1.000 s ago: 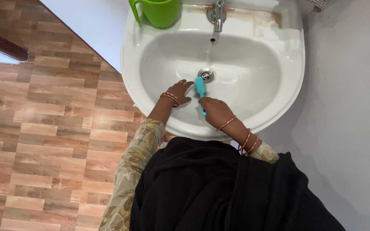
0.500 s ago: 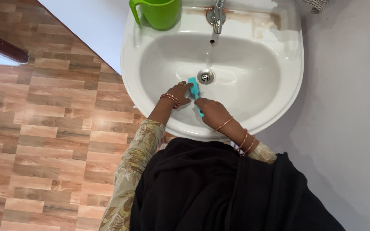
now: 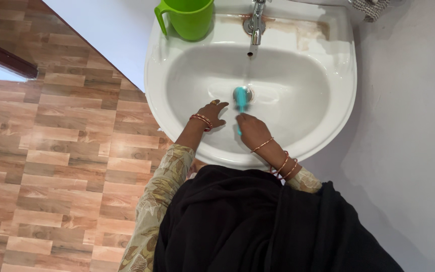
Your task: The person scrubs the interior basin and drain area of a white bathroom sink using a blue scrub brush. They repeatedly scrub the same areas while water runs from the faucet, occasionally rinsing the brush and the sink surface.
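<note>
A white wash basin [image 3: 328, 116] fills the upper middle of the head view. My right hand [image 3: 251, 131] grips a teal brush [image 3: 240, 98] by its handle, with the brush head over the drain at the bowl's bottom. My left hand [image 3: 212, 114] rests on the bowl's inner wall just left of the brush, fingers spread, holding nothing. Both wrists carry bangles. A thin stream of water falls from the metal tap [image 3: 256, 20] toward the drain.
A green plastic mug [image 3: 190, 17] stands on the basin's back left rim. Brownish stains mark the rim right of the tap. Wood-pattern floor [image 3: 51, 151] lies to the left, a grey wall [image 3: 414, 151] to the right. A dark scarf covers my chest below.
The brush has moved from the bowl's near wall up to the drain. My left hand has let go of the brush and spread on the bowl.
</note>
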